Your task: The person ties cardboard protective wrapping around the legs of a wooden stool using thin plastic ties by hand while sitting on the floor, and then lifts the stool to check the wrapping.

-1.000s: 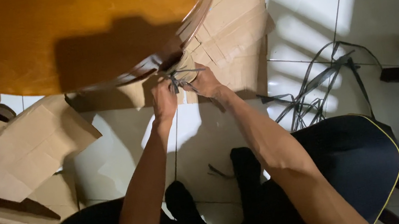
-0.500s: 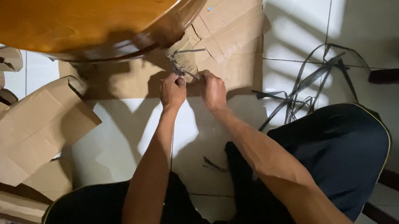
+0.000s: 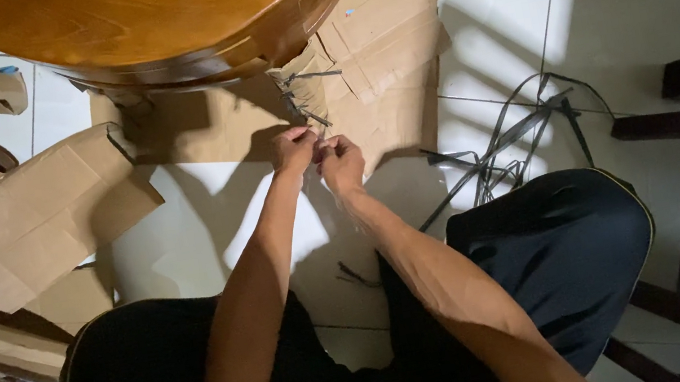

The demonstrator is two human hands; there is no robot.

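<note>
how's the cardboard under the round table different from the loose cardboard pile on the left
The cardboard under the table lies flat on the tiled floor, partly beneath the round wooden table, close to both hands. The pile on the left is bent, folded and overlapping, away from the hands. Both are plain brown.

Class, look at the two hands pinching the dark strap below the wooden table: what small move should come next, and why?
Probably pull the strap gently toward the body. Both the left hand and right hand pinch its lower end, while its upper part clings to the cardboard.
</note>
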